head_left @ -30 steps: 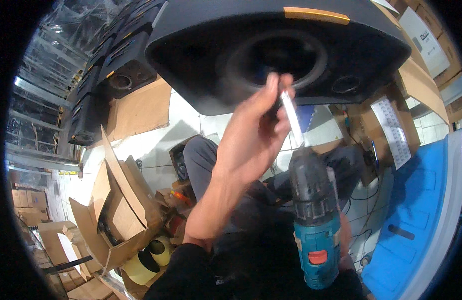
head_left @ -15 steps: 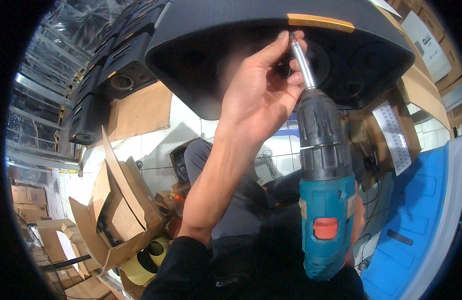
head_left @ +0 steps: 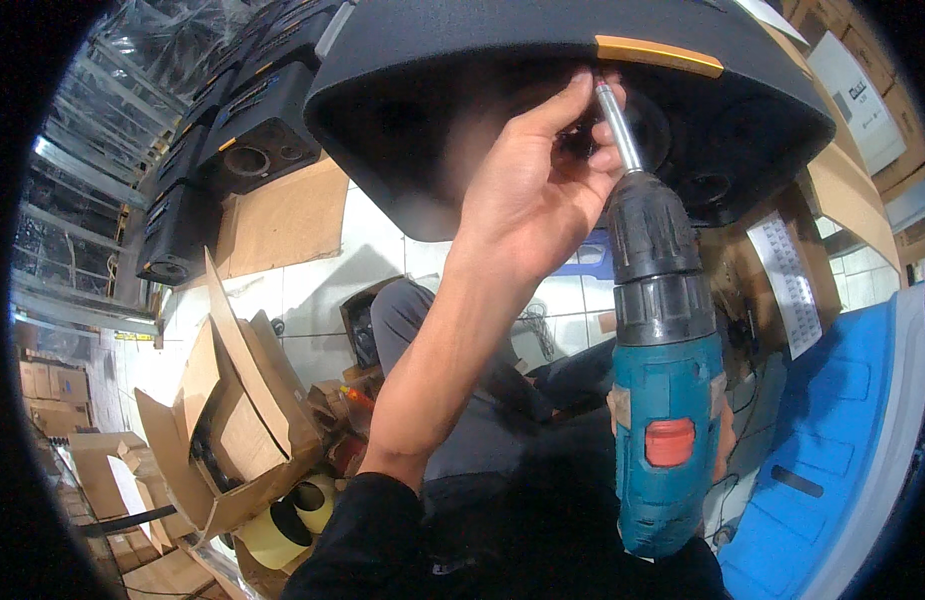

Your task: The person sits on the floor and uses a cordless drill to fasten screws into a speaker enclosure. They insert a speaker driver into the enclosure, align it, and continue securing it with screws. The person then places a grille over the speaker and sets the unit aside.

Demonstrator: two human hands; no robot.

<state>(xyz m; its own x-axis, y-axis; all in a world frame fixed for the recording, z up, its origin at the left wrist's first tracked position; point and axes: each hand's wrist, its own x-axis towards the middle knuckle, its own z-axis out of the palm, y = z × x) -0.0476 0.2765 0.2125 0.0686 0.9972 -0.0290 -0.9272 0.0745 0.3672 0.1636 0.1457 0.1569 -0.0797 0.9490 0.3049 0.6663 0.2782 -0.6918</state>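
A teal and black cordless drill (head_left: 665, 420) points away from me, its long silver bit holder (head_left: 620, 128) reaching up to a large black speaker cabinet (head_left: 432, 75). My right hand (head_left: 725, 440) grips the drill from beneath. Most of that hand is hidden behind the drill body. At the tip of the bit holder, the thumb and fingers of my left hand (head_left: 527, 190) are pinched together, just under the cabinet's edge with the orange strip (head_left: 658, 55). What lies in the pinch is too small to make out. The cabinet's dark underside shows round openings.
More black speakers (head_left: 247, 125) are stacked at the far left. Open cardboard boxes (head_left: 252, 430) and yellow tape rolls (head_left: 277, 535) lie at the lower left. A blue plastic bin or panel (head_left: 822, 440) stands on the right, with a printed sheet (head_left: 785, 282) beyond it.
The drill and my left hand appear slightly farther right, and the cabinet has shifted the same way in view. The pinch at the bit holder's tip and the grip on the drill are unchanged.
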